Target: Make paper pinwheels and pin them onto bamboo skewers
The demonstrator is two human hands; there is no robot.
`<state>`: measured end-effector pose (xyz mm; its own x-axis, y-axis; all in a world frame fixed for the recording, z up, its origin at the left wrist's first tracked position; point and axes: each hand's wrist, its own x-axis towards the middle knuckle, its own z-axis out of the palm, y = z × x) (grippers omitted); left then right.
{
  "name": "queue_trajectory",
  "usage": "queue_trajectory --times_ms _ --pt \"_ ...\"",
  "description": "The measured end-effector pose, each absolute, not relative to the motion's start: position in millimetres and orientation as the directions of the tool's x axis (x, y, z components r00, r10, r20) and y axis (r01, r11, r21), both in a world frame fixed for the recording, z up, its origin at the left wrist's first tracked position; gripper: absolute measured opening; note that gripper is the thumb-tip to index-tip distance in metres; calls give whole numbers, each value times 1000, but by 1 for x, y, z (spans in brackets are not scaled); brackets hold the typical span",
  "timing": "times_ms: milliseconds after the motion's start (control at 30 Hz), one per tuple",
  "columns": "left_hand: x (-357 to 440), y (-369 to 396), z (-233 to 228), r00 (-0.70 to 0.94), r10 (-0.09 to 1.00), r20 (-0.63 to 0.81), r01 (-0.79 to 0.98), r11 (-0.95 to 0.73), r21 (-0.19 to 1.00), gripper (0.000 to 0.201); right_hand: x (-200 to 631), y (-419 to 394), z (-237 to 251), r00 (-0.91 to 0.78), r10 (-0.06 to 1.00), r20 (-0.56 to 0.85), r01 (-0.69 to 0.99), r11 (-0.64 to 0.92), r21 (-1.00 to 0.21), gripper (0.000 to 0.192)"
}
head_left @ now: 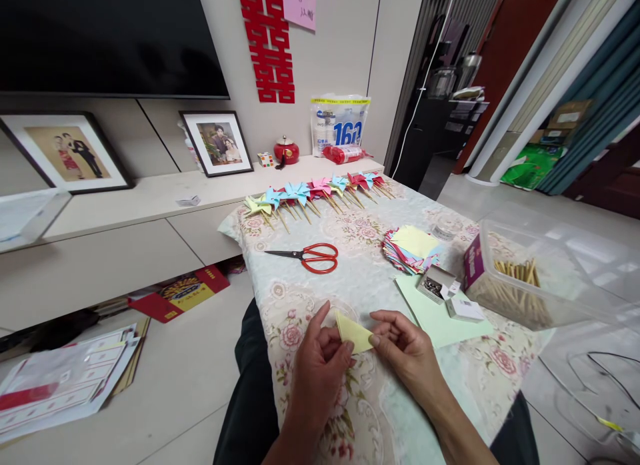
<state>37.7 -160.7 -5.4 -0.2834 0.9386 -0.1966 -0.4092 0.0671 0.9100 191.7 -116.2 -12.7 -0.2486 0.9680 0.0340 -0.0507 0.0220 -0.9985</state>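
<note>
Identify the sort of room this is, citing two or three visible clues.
Probably a living room in a home: a large dark television hangs above a low cabinet, where framed photos of couples stand.

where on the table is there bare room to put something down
Bare tablecloth shows between the scissors and the paper stack, and between the scissors and the held yellow paper. A strip also runs between the scissors and pinwheels. Crowded: the right side, with the paper stack, green sheet, small boxes and plastic tub close together.
</note>
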Motion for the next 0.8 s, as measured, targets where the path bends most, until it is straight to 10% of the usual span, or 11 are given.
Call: queue_trajectory --times_ms 800 --pt "28 -156 4 -259 928 -269 -412 146 899 33 194 -119 -4 -346 936 -61 87 -33 -996 32"
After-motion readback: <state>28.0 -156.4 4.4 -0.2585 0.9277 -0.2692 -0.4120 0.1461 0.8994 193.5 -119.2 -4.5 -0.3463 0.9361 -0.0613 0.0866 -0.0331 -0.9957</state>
